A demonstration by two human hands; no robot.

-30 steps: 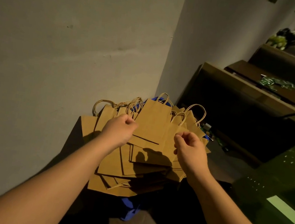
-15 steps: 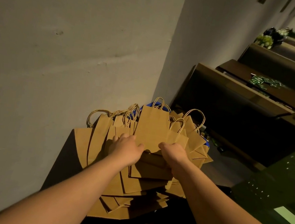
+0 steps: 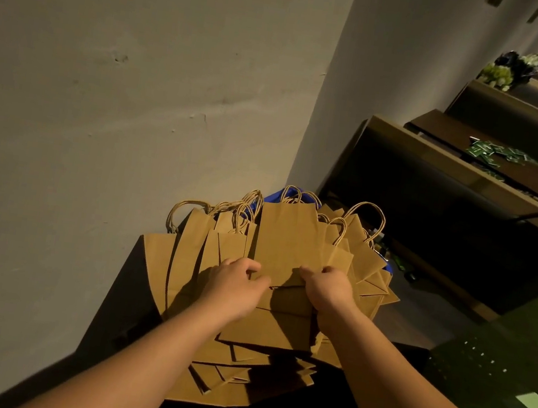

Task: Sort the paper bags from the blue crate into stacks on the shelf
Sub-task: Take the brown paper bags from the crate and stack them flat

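Fig.: my left hand (image 3: 235,285) and right hand (image 3: 329,290) w/ fingers curled onto the near edge of the top paper bag (image 3: 286,244), one per corner. Bag lies flat atop the heaped bags (image 3: 260,327) over the blue crate (image 3: 269,202); long axis runs away from me, handles (image 3: 293,195) far end. Both hands equally near; lift likely toward me. Shelf not identifiable.
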